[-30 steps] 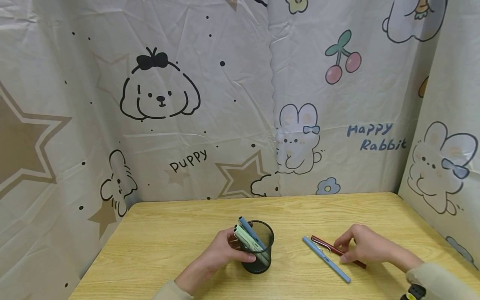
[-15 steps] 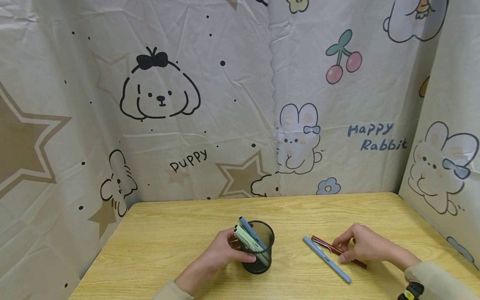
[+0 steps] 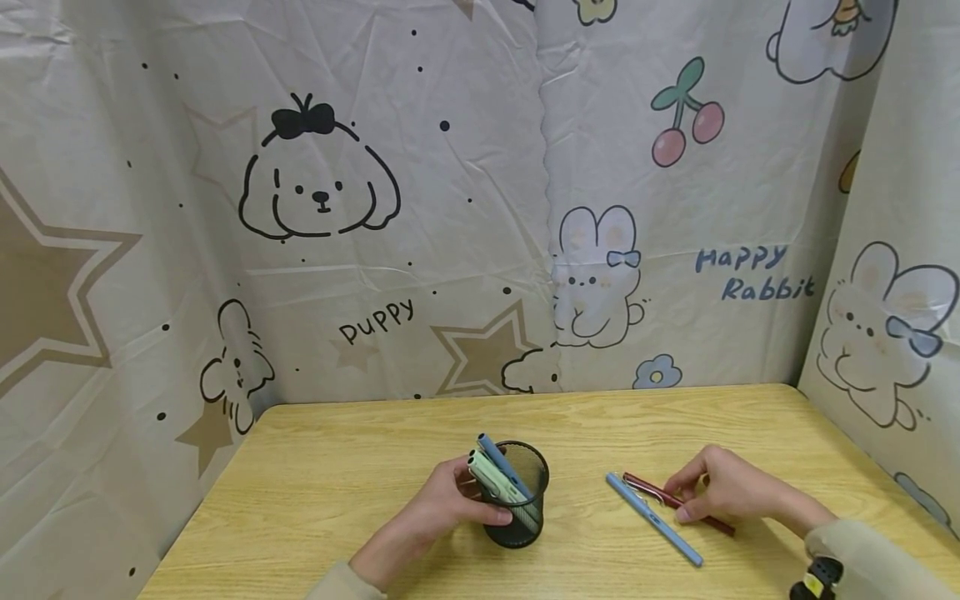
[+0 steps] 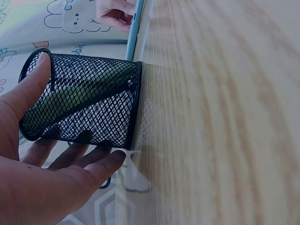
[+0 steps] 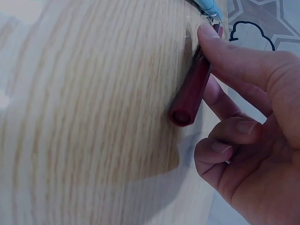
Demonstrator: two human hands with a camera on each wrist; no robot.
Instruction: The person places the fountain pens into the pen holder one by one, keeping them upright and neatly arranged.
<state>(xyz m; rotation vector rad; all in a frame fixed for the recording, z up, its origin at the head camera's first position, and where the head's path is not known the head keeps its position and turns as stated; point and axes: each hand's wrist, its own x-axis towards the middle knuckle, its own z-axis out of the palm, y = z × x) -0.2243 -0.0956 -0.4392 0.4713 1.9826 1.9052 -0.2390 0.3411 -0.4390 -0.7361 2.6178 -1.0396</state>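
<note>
A black mesh pen cup (image 3: pixel 525 510) stands on the wooden table (image 3: pixel 337 475) with a green pen (image 3: pixel 491 485) and a blue pen (image 3: pixel 497 461) leaning in it. My left hand (image 3: pixel 453 507) grips the cup's left side, thumb and fingers curled round the mesh (image 4: pixel 89 108). To the right, a dark red pen (image 3: pixel 647 489) and a light blue pen (image 3: pixel 654 520) lie side by side on the table. My right hand (image 3: pixel 718 493) pinches the red pen (image 5: pixel 190 96) at its middle; the pen rests on the wood. The light blue pen's tip (image 5: pixel 208 5) shows just beyond it.
Cartoon-printed cloth walls (image 3: pixel 480 208) close in the table at the back, the left and the right. The table's right edge meets the cloth close behind my right wrist (image 3: pixel 825 533).
My right hand has crept slightly left along the red pen. The left hand and the cup have not moved.
</note>
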